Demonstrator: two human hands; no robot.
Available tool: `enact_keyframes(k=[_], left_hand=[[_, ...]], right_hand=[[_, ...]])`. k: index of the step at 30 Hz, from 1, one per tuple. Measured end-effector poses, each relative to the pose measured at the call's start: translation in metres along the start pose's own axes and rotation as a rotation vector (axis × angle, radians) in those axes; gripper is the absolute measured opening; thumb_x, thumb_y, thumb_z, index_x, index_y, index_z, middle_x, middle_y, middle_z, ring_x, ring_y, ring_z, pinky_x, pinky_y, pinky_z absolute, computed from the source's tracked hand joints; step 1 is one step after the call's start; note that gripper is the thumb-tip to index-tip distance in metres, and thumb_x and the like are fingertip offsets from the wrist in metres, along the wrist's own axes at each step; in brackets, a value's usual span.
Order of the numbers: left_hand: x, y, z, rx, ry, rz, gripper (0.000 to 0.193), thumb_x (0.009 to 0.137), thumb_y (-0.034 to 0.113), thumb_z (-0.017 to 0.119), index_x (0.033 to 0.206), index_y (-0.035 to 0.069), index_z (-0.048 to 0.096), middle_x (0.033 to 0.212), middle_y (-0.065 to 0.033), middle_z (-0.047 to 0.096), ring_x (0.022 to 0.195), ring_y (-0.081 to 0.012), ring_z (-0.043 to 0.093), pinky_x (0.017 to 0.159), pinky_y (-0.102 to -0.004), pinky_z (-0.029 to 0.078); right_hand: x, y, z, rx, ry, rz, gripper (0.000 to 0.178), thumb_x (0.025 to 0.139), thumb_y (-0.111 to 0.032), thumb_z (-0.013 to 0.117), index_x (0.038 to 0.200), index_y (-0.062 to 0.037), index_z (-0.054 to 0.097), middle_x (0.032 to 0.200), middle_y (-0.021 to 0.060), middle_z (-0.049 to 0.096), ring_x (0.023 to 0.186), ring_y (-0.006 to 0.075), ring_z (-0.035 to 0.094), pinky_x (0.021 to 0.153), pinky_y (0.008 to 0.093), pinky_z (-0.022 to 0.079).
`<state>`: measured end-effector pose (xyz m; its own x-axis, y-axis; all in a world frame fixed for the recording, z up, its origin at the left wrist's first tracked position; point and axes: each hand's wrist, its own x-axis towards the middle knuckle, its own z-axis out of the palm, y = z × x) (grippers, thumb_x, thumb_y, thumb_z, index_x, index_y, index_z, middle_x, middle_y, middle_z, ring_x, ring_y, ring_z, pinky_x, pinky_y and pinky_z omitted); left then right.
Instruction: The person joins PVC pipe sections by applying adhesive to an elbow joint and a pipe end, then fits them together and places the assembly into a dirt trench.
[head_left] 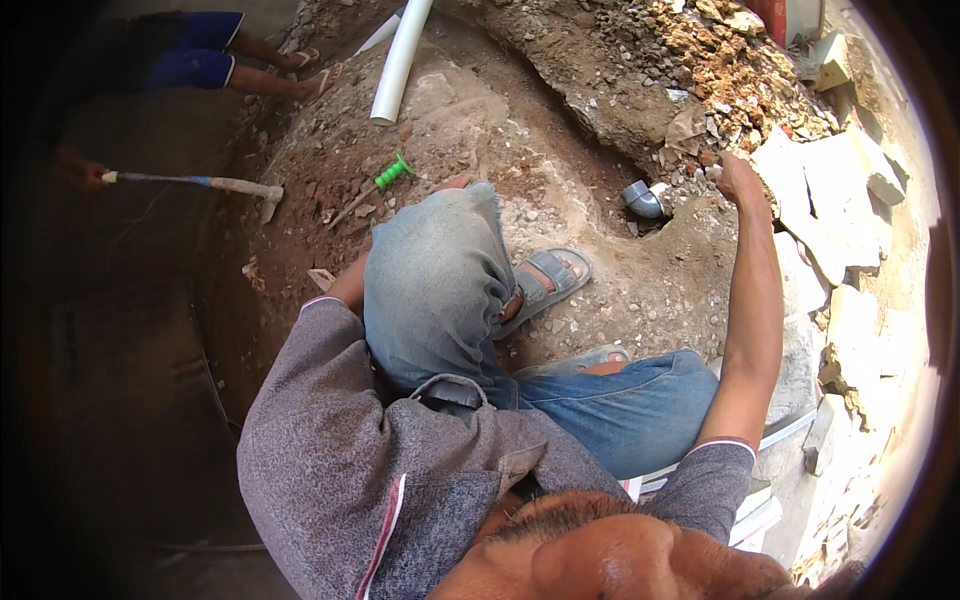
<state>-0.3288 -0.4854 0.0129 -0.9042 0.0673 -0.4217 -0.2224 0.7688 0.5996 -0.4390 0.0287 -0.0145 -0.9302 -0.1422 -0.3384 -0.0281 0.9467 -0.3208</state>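
Observation:
My right hand (738,182) reaches to the rubble at the right side of the trench, its fingers curled together. Whatever they pinch is too small to make out. Left of that hand, a grey pipe elbow (642,200) sits in a hollow of the dirt, with a white end beside it. My left hand (458,183) is almost wholly hidden behind my bent knee; only a sliver shows, so its fingers cannot be read. Close by on the ground lies a chisel with a green ribbed grip (394,172).
A white pipe (402,62) lies at the top. At left, another person's hand (94,176) holds a long-handled hammer (268,194). Their sandalled feet (322,80) stand beyond. Broken pale slabs (838,200) pile up on the right. A narrow trench (560,115) runs through the dirt.

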Motion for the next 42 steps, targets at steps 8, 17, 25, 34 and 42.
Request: enact_keyframes(k=[8,17,25,34,42], left_hand=[[-0.03,-0.053,-0.141,0.204,0.44,-0.349,0.061,0.084,0.044,0.059,0.123,-0.002,0.047,0.111,-0.022,0.059,0.102,-0.033,0.058,0.086,-0.0397,0.044],[0.111,-0.182,-0.218,0.269,0.591,-0.472,0.095,0.069,0.049,0.073,0.137,-0.001,0.029,0.137,-0.0236,0.038,0.125,-0.0369,0.04,0.102,-0.0449,0.034],[0.224,-0.199,-0.218,0.527,0.456,-0.51,0.11,0.058,0.055,0.078,0.142,0.018,0.018,0.127,-0.0215,0.047,0.117,-0.0374,0.048,0.092,-0.0519,0.042],[0.225,-0.199,-0.25,0.001,0.355,-0.237,0.078,0.062,0.026,0.078,0.123,-0.005,0.041,0.105,-0.0187,0.061,0.092,-0.029,0.062,0.078,-0.0397,0.05],[0.143,-0.102,-0.176,-1.129,0.125,-0.065,0.06,0.081,0.028,0.064,0.123,-0.007,0.039,0.095,-0.0127,0.06,0.08,-0.0189,0.065,0.068,-0.0308,0.058]], right_hand=[[0.037,-0.029,0.016,0.117,0.053,-0.01,0.033,0.083,-0.027,0.056,0.101,0.001,0.053,0.094,0.0271,0.062,0.093,0.0417,0.059,0.081,0.0481,0.046],[-0.035,0.002,0.051,-0.041,-0.035,0.057,0.031,0.083,-0.023,0.058,0.104,-0.0017,0.058,0.083,0.0257,0.063,0.081,0.0399,0.062,0.075,0.0451,0.048],[-0.134,-0.003,0.001,-0.176,-0.287,0.405,0.034,0.083,-0.023,0.057,0.108,0.0,0.058,0.096,0.0258,0.064,0.091,0.0394,0.062,0.082,0.0441,0.048],[-0.149,-0.08,-0.001,-0.057,-0.308,0.345,0.031,0.085,-0.023,0.054,0.106,-0.0006,0.056,0.09,0.0249,0.063,0.089,0.0399,0.06,0.08,0.0463,0.047],[-0.076,-0.144,-0.008,-0.035,-0.241,0.066,0.032,0.088,-0.024,0.053,0.11,-0.0014,0.053,0.097,0.0226,0.062,0.092,0.0379,0.06,0.08,0.0442,0.047]])
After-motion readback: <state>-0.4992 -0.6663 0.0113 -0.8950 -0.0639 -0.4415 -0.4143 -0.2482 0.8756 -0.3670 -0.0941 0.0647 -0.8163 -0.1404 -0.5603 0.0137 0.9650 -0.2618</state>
